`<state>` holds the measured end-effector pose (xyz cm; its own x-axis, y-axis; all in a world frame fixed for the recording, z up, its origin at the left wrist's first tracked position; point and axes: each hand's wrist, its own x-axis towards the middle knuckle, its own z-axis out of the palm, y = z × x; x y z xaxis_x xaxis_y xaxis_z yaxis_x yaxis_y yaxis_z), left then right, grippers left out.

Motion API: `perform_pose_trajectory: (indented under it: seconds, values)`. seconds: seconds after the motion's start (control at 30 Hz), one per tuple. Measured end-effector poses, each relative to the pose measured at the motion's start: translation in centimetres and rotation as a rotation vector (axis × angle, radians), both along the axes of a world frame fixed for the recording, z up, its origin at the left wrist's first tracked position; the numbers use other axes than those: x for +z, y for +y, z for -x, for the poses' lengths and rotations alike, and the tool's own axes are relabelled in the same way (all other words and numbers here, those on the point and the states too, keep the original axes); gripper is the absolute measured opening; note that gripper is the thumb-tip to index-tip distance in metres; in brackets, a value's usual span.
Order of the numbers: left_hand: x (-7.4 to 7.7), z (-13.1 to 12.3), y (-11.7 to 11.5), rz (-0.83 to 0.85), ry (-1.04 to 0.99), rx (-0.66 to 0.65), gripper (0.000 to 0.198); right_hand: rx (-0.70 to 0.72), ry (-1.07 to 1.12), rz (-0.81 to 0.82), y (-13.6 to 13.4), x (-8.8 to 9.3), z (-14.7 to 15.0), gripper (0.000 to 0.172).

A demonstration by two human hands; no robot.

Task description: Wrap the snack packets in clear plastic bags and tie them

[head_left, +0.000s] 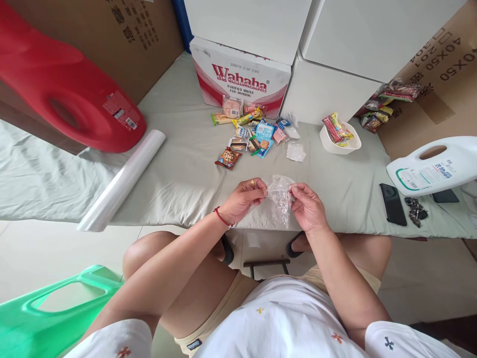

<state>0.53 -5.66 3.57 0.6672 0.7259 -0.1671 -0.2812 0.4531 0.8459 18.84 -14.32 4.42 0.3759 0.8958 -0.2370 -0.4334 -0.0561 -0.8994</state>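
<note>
Between my two hands, over the front edge of the cloth-covered surface, hangs a crumpled clear plastic bag. My left hand pinches its left side; a ring and a red bracelet show on that hand. The fingertips of my right hand are closed on the bag's upper right. Beyond the hands lies a loose pile of wrapped snacks, with a brown cookie packet nearest me. Right of the pile, a small flat clear plastic piece rests on the cloth.
A white bowl holds several snack packets. Behind the pile stands a Wahaha carton. At left are a red jug and a plastic roll; at right a white jug, a phone and keys.
</note>
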Motion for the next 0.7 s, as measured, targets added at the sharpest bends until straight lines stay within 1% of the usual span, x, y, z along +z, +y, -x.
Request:
perform_pose_trajectory:
  seconds: [0.13,0.3,0.47,0.7]
  values:
    - [-0.1,0.3,0.3,0.031,-0.047,0.040,0.016,0.022,0.002,0.011,-0.1,0.1,-0.5,0.024]
    - [0.0,0.6,1.0,0.086,-0.103,0.067,0.014,-0.011,0.026,0.000,-0.3,0.2,-1.8,0.025]
    - [0.4,1.1,1.8,0.098,-0.164,0.090,0.014,-0.025,0.099,-0.005,-0.7,0.5,-3.7,0.026]
    - [0.6,1.9,2.7,0.110,-0.157,0.085,0.015,-0.051,0.079,0.044,-1.7,0.2,-7.2,0.030]
